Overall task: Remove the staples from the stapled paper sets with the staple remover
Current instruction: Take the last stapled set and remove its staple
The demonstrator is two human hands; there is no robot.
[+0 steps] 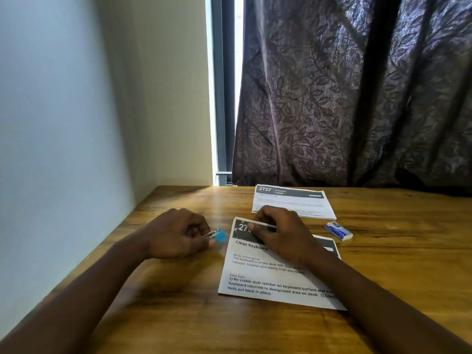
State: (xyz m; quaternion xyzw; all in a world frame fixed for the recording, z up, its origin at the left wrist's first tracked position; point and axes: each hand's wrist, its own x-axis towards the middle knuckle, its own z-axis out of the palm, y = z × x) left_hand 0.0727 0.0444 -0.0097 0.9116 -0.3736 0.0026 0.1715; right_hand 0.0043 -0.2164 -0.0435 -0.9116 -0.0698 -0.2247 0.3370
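Observation:
A printed paper set (265, 279) headed "Clean Keyboard" lies on the wooden table in front of me. My right hand (278, 233) rests on its top part and pinches a folded-up edge of the sheet near the upper left corner. My left hand (176, 233) sits just left of the paper, closed around a blue staple remover (218, 235) whose metal jaws and blue grip stick out toward the sheet. A second printed paper set (293, 203) lies farther back, flat on the table.
A small blue and white staple box (338, 229) lies to the right of my right hand. The white wall runs along the table's left edge. A dark patterned curtain (357, 98) hangs behind the table's far edge.

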